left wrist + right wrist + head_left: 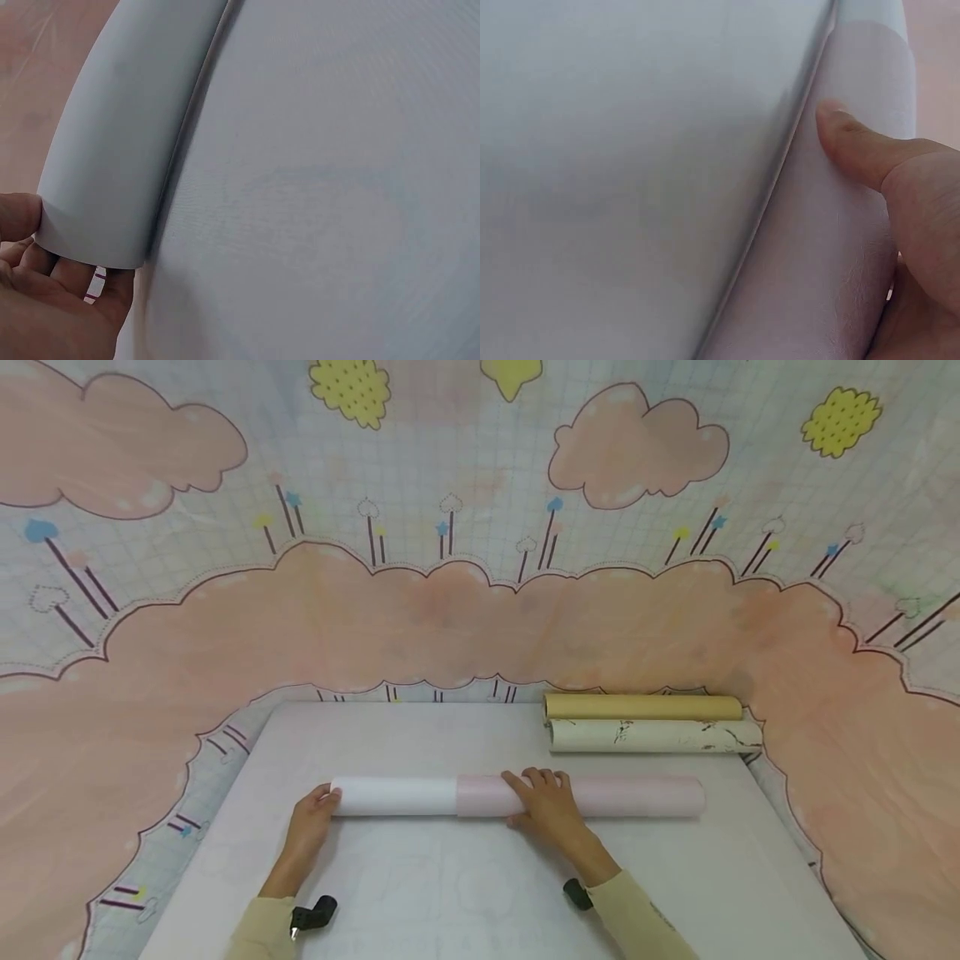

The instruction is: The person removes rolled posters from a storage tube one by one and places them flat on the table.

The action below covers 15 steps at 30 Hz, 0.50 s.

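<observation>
A long roll lies crosswise on the table in the head view. Its left part is a white paper roll (393, 796), and its right part is a pink paper roll (637, 796) whose edge goes round the white one. At the white end, my left hand (311, 820) pinches the rim, with fingertips tucked under or inside the opening in the left wrist view (64, 300). My right hand (553, 810) grips the pink roll near where the colours meet. Its thumb (855, 142) lies along the near side, while the other fingers reach over the far side.
Behind, at the back right of the white table (420, 893), lie a yellow roll (645, 707) and a cream roll (652, 737) with a branch pattern. A backdrop cloth (465, 618) printed with clouds surrounds the table. Black wrist cameras (315, 912) sit at both sleeves.
</observation>
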Each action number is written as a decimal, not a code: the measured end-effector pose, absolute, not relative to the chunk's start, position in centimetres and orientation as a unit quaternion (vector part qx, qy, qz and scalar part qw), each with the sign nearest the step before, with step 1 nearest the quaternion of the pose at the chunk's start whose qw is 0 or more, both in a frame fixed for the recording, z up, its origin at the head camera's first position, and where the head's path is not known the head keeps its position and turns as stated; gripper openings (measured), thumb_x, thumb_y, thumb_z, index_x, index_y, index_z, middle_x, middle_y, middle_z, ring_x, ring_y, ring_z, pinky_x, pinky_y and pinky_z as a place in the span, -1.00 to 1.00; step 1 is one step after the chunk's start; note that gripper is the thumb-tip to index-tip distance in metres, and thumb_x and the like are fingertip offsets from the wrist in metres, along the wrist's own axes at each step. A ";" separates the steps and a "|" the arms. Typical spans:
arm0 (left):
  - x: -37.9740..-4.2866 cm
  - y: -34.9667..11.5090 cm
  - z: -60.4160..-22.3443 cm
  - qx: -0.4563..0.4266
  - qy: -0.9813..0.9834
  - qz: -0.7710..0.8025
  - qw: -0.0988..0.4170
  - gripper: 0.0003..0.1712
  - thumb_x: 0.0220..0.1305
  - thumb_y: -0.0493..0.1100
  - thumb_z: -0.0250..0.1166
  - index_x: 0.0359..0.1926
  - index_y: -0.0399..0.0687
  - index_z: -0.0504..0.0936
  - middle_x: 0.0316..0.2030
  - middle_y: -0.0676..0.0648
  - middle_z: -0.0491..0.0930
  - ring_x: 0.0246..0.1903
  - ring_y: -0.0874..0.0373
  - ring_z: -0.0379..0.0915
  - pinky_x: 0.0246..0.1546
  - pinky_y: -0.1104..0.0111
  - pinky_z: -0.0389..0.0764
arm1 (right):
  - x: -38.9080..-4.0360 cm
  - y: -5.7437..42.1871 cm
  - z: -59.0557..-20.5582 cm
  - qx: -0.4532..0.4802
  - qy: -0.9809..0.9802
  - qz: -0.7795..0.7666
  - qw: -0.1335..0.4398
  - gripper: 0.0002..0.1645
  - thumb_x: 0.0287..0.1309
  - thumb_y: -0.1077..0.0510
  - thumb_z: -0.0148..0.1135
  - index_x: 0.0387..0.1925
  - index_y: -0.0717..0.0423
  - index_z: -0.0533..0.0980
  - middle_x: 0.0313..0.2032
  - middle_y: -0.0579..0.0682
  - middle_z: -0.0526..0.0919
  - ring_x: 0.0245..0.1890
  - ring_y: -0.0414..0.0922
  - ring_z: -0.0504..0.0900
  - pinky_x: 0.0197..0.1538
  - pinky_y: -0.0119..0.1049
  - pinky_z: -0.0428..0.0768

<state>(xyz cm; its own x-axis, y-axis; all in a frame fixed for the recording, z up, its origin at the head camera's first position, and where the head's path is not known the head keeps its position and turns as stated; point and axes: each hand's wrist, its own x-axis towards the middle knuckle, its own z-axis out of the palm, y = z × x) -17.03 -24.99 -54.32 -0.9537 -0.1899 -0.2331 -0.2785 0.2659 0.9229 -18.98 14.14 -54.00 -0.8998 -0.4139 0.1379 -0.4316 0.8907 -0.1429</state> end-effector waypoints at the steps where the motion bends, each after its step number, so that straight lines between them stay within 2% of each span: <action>1: -17.0 -25.0 -54.3 -0.147 0.792 0.591 0.038 -0.34 0.56 -0.01 -0.11 0.40 -0.47 0.15 0.33 -0.51 0.27 0.36 -0.22 0.22 0.41 -0.01 0.20 | -18.9 14.3 -53.9 0.214 -0.972 0.087 0.050 -0.08 0.00 -0.23 0.43 0.39 -0.23 0.30 0.17 0.05 0.52 0.18 0.11 0.45 0.26 0.15 0.27; 11: -16.6 -25.2 -54.0 -0.147 0.788 0.597 0.038 -0.34 0.56 0.01 -0.12 0.40 -0.45 0.16 0.35 -0.48 0.25 0.39 -0.23 0.18 0.43 -0.04 0.18 | -18.5 15.5 -53.1 0.200 -0.973 0.101 0.059 -0.08 -0.04 -0.20 0.47 0.37 -0.24 0.33 0.16 0.06 0.52 0.20 0.13 0.44 0.28 0.17 0.24; 15: -16.4 -25.5 -54.0 -0.144 0.799 0.584 0.027 -0.35 0.57 0.03 -0.13 0.37 -0.43 0.21 0.33 -0.48 0.30 0.35 -0.21 0.24 0.37 -0.01 0.26 | -18.4 16.0 -53.0 0.203 -0.971 0.100 0.073 -0.08 -0.06 -0.20 0.48 0.36 -0.23 0.35 0.14 0.07 0.52 0.18 0.13 0.45 0.27 0.17 0.25</action>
